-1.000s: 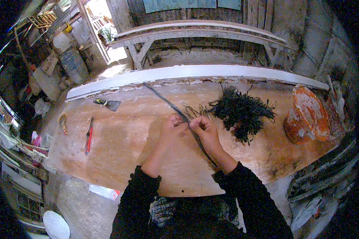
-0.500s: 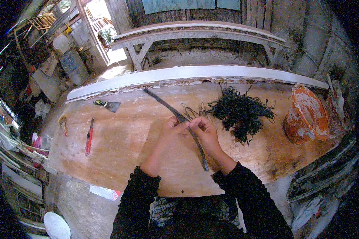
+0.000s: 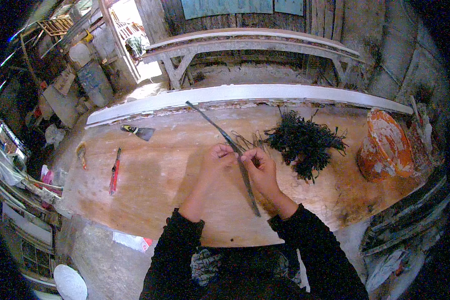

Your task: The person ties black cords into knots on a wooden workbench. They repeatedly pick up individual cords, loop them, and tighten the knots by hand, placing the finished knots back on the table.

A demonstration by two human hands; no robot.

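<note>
Above the middle of a wooden tabletop [image 3: 150, 185], a long thin dark strip [image 3: 249, 192] slants from the far left down toward me. My left hand [image 3: 219, 156] pinches it near its middle. Right beside it, the fingertips of my right hand [image 3: 259, 164] are closed on the same strip. The exact finger contact is partly hidden. Just beyond my right hand lie a few loose thin dark strands [image 3: 247, 139]. A bushy heap of black strands [image 3: 305, 145] rests to the right of them.
An orange bucket [image 3: 377, 155] smeared white lies tipped at the right. A putty knife [image 3: 139, 132], a red-handled tool [image 3: 115, 172] and a small brush-like item [image 3: 81, 156] are at left. A long white board [image 3: 245, 94] runs along the far edge, with a bench [image 3: 255, 45] behind.
The strip has turned slightly in my fingers, its far end shifting a little to the right. Both hands stay close together at its middle. The whole view has shifted slightly.
</note>
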